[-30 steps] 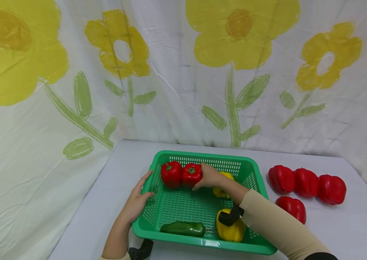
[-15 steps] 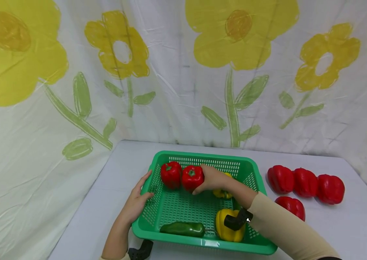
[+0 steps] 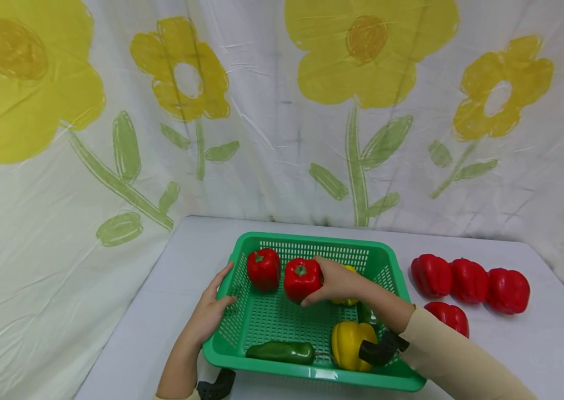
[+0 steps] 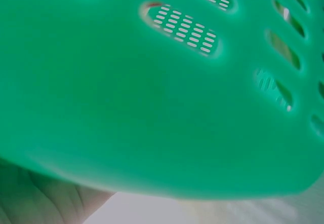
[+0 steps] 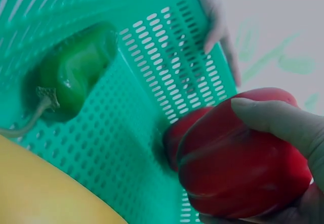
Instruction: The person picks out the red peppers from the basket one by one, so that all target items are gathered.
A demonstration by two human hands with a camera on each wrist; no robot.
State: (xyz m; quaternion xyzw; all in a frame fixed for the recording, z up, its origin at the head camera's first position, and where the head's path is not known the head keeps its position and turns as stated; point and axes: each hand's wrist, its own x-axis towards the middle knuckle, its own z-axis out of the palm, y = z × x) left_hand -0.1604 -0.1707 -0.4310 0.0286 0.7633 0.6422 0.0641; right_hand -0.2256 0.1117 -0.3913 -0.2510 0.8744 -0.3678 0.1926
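My right hand [image 3: 340,281] grips a shiny red bell pepper [image 3: 302,282] inside the green plastic basket [image 3: 312,239]. The right wrist view shows the thumb lying across this red bell pepper [image 5: 238,158]. Another red bell pepper [image 3: 263,271] sits left of it by the basket's far left corner. My left hand [image 3: 209,312] holds the basket's left rim, thumb over the edge and fingers along the outside. In the left wrist view the basket wall [image 4: 126,92] hides most of that hand.
A long green pepper [image 3: 282,352] and a yellow bell pepper [image 3: 353,345] lie near the basket's front. Another yellow pepper [image 3: 349,300] is partly behind my right arm. Several red bell peppers [image 3: 470,281] lie on the white table [image 3: 527,355] right of the basket.
The right hand has drawn its red bell pepper to the right and nearer, opening a gap from the other red pepper. The left hand and basket stay in place.
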